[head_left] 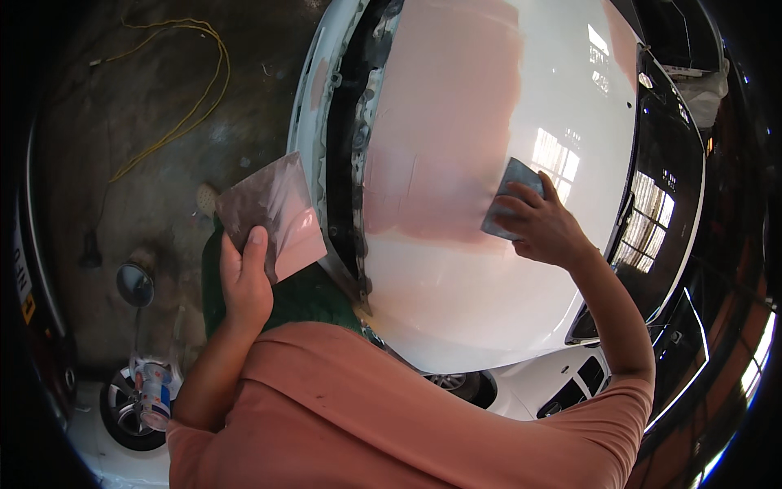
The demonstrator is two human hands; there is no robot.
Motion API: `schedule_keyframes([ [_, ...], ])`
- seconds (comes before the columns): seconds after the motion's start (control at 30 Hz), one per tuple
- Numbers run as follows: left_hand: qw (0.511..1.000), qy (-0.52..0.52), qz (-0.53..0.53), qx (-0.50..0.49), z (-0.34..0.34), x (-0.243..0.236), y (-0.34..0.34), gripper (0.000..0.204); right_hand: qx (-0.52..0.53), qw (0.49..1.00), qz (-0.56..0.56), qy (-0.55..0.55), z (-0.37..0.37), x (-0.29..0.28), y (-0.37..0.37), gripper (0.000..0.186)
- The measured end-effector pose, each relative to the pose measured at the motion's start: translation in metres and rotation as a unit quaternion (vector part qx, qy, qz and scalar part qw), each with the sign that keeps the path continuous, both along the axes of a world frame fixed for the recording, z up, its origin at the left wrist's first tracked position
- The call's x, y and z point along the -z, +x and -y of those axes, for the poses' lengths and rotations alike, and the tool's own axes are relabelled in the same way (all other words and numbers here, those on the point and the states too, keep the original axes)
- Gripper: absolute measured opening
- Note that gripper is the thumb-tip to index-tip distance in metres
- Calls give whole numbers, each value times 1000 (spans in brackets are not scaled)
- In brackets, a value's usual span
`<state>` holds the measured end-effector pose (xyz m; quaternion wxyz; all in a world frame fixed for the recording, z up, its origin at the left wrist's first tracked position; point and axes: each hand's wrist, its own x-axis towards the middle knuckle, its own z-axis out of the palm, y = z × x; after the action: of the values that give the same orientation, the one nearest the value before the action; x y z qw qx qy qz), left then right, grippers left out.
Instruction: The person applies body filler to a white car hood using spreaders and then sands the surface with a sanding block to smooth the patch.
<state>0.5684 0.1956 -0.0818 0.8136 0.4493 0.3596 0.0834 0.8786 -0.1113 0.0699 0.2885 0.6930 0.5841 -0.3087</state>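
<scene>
My left hand (248, 273) grips a flat square plate (257, 200) smeared with dark and pale pink paste, thumb over its lower part. My right hand (546, 224) holds a grey-blue rectangular pad or spreader (513, 175) against the white car hood (562, 301), at the right edge of a large pink coated patch (432, 122). My fingers are bent over the pad. Along the hood's left side runs a dark gap (346, 155) with uneven edges.
A yellow cord (216, 77) lies on the dark floor (98, 163) at left, near a metal cup-shaped object (136, 281). Lower left are a spray can (155, 395) and a wheel (120, 407). The windshield (648, 204) bounds the hood on the right; another vehicle's edge (37, 310) shows far left.
</scene>
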Motion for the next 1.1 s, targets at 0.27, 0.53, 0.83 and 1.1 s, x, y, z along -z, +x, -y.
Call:
schedule_keyframes([
  [0.27,1000,4,-6,-13,3,-12,14,42,-6,998,-19,52,-14,30,-11,42],
  [0.53,994,-106,2,-42,-8,10,1,55,39,999,24,-11,28,-12,-1,49],
  [0.83,981,-117,-35,-153,-34,27,-25,51,-8,995,-11,102,-122,41,-56,43],
  [1.1,964,-133,-61,-223,-48,48,-65,56,-93,994,-24,49,-168,96,-59,42],
])
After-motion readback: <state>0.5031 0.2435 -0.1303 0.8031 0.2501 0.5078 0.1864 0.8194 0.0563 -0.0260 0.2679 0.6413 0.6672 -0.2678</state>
